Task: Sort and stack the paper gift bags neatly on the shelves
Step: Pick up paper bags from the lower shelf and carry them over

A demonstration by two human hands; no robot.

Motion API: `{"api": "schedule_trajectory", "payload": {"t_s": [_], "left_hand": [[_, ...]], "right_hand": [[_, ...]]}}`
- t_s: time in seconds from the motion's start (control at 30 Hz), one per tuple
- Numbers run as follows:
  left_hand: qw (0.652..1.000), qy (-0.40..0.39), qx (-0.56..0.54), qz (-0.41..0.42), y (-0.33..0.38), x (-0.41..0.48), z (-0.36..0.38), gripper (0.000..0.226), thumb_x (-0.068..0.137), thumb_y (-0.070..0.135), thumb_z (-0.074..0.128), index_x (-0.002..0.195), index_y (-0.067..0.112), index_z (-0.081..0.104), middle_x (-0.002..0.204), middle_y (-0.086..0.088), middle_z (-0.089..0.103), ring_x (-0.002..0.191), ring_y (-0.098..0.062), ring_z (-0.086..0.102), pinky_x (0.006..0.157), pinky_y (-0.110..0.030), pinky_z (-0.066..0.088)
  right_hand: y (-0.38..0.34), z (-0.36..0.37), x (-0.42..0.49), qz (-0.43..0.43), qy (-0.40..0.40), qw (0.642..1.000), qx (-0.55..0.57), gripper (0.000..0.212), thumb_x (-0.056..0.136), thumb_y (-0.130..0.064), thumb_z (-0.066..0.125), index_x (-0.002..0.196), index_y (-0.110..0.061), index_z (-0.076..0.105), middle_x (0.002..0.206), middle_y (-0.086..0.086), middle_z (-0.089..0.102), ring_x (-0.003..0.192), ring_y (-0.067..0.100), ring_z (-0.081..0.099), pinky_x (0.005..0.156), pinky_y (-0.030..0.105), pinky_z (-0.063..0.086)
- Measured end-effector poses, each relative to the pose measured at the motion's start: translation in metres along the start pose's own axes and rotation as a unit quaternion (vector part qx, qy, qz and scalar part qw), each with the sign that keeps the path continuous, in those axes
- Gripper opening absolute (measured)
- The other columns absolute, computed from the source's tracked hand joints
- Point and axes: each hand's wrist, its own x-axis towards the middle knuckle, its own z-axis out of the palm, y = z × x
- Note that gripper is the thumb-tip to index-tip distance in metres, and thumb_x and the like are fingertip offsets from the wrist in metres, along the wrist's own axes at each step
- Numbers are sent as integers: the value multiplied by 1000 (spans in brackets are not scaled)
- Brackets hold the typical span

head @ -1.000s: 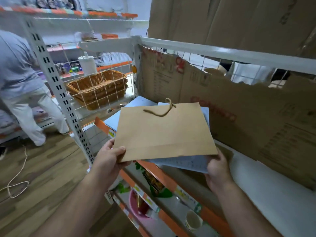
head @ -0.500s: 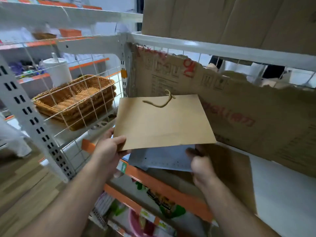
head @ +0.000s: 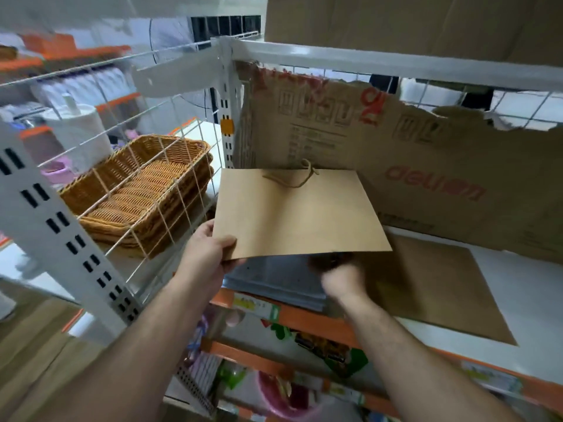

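One kraft bag (head: 298,214) pinched at near-left corner by my left hand (head: 207,254); right hand (head: 341,275) blurred under it, grip unclear. Cardboard (head: 426,153) behind reads "deli", inverted.

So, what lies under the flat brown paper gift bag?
A grey-blue stack of paper bags on the white shelf. The right hand reaches under; its fingers are covered.

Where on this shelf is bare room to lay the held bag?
The white shelf is bare right of the flat brown bag, in front of the cardboard sheet. Crowded at the left: grey bags, held kraft bag, left hand, right hand.
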Motion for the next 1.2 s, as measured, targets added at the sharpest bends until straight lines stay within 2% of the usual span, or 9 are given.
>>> {"api": "schedule_trajectory", "payload": {"t_s": [0.17,0.23,0.33,0.43,0.67,0.73,0.8,0.93,1.2], "left_hand": [[1000,-8,0,-10,-3,8,-5,35,98,-2,48,128,17,51,111,-7,62,82,-18,61,43,-23,50],[1000,-19,-6,-12,-4,10,-6,37,98,-2,49,130,17,51,112,-7,62,83,-18,62,44,-24,51],[999,-34,-18,-10,-3,11,-7,36,98,-1,49,129,17,51,116,-9,63,84,-20,64,44,-24,52],[999,-38,-23,0,-1,12,-6,32,99,0,49,124,19,52,117,-10,63,90,-23,64,47,-25,53],[998,-31,-40,25,-5,18,-2,38,97,-2,49,131,14,52,127,-17,61,91,-24,64,47,-27,53],[998,-34,-52,22,-6,17,-4,39,97,-2,49,133,13,51,128,-16,61,92,-25,63,44,-26,52],[998,-32,-58,20,-7,17,-7,40,97,-2,49,134,14,51,130,-16,60,95,-27,64,44,-26,52],[997,-23,-67,36,-2,16,-15,41,97,-3,49,136,11,49,131,-15,61,93,-24,65,45,-27,53],[990,-52,-92,89,22,13,-15,44,97,-3,48,137,16,51,132,-12,63,89,-21,67,45,-26,51]], "right_hand": [[0,4,2,3,-11,995,-99,20,99,-8,54,79,-9,52,73,2,45,66,14,48,66,24,46],[-1,6,1,8,-13,994,-109,8,101,-14,55,95,-10,56,74,1,44,71,15,49,68,22,47],[-4,10,-5,5,8,998,-62,30,95,-32,65,116,-11,62,91,4,58,80,15,57,67,23,49],[-6,5,-12,9,28,995,-97,30,93,-36,66,113,-13,64,101,4,65,92,19,64,81,30,56],[-10,-4,-22,-24,32,987,-153,20,97,-22,60,111,-8,62,102,5,64,91,18,61,76,27,52],[-8,-10,-23,-37,54,997,-51,3,92,-12,63,92,-9,62,82,1,60,75,15,57,62,23,47],[-4,-20,-26,-60,52,986,147,15,87,1,61,77,-10,59,69,3,56,60,14,51,49,21,36],[3,-50,-29,-90,-98,831,540,22,76,-5,58,98,-12,57,83,7,60,60,16,51,43,22,29],[-33,-77,-36,-158,-68,815,553,26,99,-5,45,113,-19,62,79,-3,71,53,9,57,40,20,32]]}}
